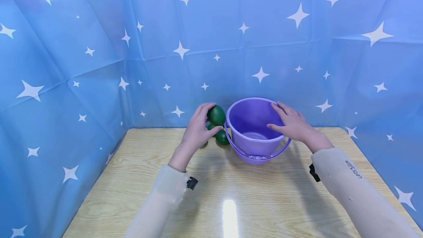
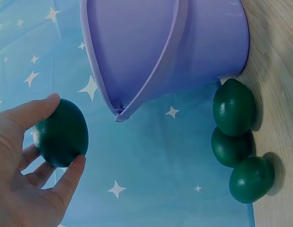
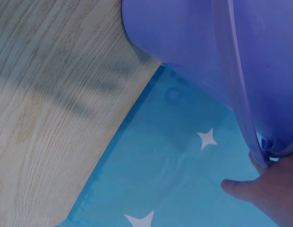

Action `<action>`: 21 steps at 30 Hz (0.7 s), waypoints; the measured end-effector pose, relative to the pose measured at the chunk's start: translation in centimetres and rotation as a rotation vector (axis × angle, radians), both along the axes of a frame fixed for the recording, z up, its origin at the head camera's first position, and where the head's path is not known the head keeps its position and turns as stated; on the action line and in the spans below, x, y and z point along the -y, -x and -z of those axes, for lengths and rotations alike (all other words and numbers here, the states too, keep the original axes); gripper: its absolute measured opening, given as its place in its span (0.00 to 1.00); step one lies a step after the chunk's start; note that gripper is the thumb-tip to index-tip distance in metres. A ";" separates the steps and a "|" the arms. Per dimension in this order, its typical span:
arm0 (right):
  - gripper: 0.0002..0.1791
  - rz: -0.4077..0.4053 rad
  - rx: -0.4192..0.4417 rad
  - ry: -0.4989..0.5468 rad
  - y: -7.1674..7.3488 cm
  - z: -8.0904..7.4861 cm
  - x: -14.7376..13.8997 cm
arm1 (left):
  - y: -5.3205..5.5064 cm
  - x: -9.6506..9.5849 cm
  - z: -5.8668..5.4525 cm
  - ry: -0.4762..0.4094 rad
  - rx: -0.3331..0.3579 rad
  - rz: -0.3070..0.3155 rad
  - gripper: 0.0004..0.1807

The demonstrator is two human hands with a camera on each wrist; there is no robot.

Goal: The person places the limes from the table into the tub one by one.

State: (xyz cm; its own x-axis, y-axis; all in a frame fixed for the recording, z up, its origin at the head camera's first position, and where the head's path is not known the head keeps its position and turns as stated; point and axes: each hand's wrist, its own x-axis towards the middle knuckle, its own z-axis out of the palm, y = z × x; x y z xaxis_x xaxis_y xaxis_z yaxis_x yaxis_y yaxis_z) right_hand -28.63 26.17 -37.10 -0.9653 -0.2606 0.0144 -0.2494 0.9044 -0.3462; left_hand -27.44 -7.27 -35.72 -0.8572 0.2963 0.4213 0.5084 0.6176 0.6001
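Observation:
My left hand (image 1: 197,127) holds a dark green, egg-shaped fruit (image 1: 216,115) between thumb and fingers, just left of the bucket's rim. In the left wrist view, the held fruit (image 2: 63,133) is raised apart from the others. A purple bucket (image 1: 252,144) stands upright on the table, its handle (image 1: 258,157) hanging down at the front. My right hand (image 1: 293,123) is at the bucket's right rim, fingers spread and thumb extended. In the right wrist view, this hand (image 3: 279,189) overlaps the rim beside the handle joint, and part of it is out of frame.
Three more green fruits (image 2: 251,179) sit together on the table, left of the bucket. The wood-grained table (image 1: 138,194) meets a blue star-patterned curtain (image 1: 214,36) at its back and sides, close behind the bucket.

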 end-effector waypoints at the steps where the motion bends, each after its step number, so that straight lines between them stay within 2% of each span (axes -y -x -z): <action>1: 0.49 0.001 0.000 -0.001 0.0 0.0 0.0 | 0.0 0.0 0.0 -0.004 -0.001 0.004 0.41; 12: 0.49 -0.002 -0.006 -0.001 0.0 0.0 -0.1 | -0.2 -0.6 -0.5 0.016 -0.016 0.002 0.41; 21: 0.48 -0.003 -0.011 -0.001 0.1 0.1 -0.1 | -0.4 -1.0 -0.6 -0.003 0.007 0.014 0.41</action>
